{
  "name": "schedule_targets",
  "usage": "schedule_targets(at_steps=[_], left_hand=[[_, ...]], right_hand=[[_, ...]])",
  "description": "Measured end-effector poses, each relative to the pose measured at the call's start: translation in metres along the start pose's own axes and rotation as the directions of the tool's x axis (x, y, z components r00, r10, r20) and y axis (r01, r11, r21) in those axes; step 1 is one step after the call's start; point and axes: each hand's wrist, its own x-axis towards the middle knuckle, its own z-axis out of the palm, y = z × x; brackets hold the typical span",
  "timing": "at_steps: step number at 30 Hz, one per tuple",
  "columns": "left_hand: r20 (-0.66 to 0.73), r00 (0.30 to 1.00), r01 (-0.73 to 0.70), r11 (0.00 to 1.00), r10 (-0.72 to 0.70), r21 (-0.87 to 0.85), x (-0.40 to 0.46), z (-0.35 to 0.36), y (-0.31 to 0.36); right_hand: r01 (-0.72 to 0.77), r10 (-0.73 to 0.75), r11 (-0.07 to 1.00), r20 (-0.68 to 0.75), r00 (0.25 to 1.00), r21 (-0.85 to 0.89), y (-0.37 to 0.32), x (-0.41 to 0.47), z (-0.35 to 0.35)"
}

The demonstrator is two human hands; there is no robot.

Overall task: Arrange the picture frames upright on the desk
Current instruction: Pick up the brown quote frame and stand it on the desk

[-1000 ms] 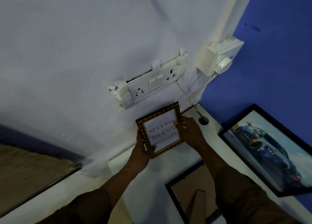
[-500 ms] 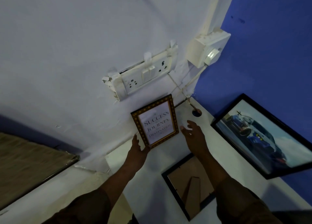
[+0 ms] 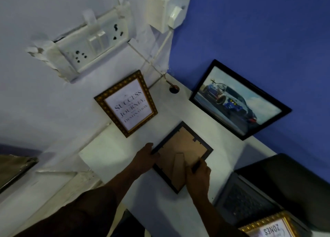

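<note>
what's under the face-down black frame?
White desk shows all around the face-down black frame. Its picture side is hidden. Left hand and right hand hold its edges.

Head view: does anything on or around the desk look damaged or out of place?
Yes. The wall socket plate hangs crooked, its surround broken. A black frame lies face down on the desk, backing up, between both hands.
</note>
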Motion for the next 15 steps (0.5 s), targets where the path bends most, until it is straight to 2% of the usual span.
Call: schedule_targets(at_steps=[4,8,10,12,15], left_hand=[[-0.089,0.996,0.017,0.985,-0.002,0.173,0.008,0.012,0.008],[-0.153,0.986,0.117,0.947,-0.074,0.298,0.017,0.017,0.013],[-0.136,0.985,0.143,0.948,-0.108,0.284,0.017,0.016,0.014],[-0.123,0.986,0.139,0.97,-0.116,0.197,0.015,0.017,0.015],[-0.11,0.989,0.113,0.988,-0.102,0.105,0.011,0.022,0.017]], right_hand=[[-0.18,0.174,0.966,0.048,0.984,0.188,0.009,-0.001,0.002],[-0.339,0.331,0.867,0.087,0.94,0.365,0.007,0.013,-0.002],[-0.364,0.338,0.866,0.134,0.932,0.343,0.011,0.024,-0.005],[-0.352,0.323,0.89,0.146,0.935,0.288,0.012,0.035,-0.009],[-0.311,0.272,0.887,0.16,0.949,0.34,0.009,0.043,-0.018]])
